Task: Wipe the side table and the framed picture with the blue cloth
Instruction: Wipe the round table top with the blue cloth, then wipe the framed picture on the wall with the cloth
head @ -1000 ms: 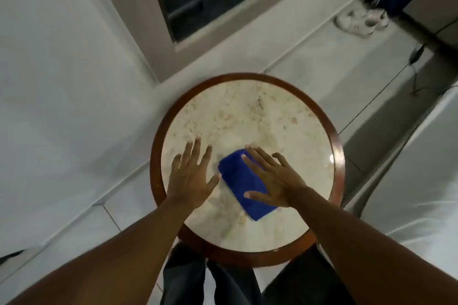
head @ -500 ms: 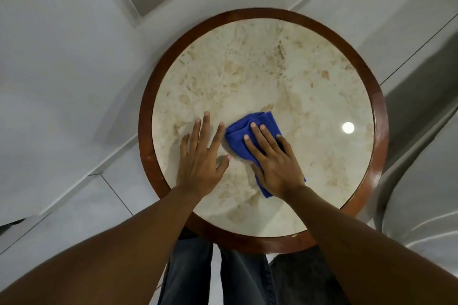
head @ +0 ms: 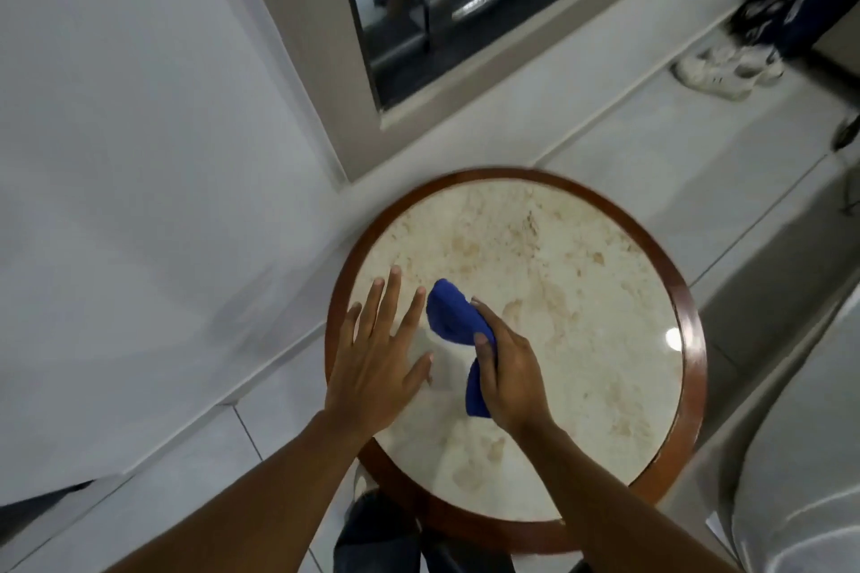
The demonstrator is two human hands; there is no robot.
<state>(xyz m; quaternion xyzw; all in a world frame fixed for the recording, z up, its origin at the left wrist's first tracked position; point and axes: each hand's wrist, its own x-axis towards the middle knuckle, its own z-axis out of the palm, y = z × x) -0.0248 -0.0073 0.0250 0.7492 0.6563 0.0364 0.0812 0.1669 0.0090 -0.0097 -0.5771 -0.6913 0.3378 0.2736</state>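
The round side table [head: 605,340] has a cream marble top and a dark wooden rim. My right hand [head: 509,372] grips the blue cloth [head: 453,316], bunched up and lifted a little off the marble near the table's left half. My left hand [head: 379,358] lies flat with fingers spread on the marble's left edge, just beside the cloth. A large frame [head: 465,74] with a beige border and dark reflective glass leans against the wall behind the table.
A white wall [head: 139,154] fills the left. White sneakers [head: 726,67] and dark clothing lie on the tiled floor at the far right. White bedding [head: 800,456] borders the table on the right. My legs in dark jeans [head: 386,535] are below the table.
My right hand has gone from pressing the cloth flat on the marble to bunching it up and lifting it. The view has tilted up, bringing the frame back in sight.
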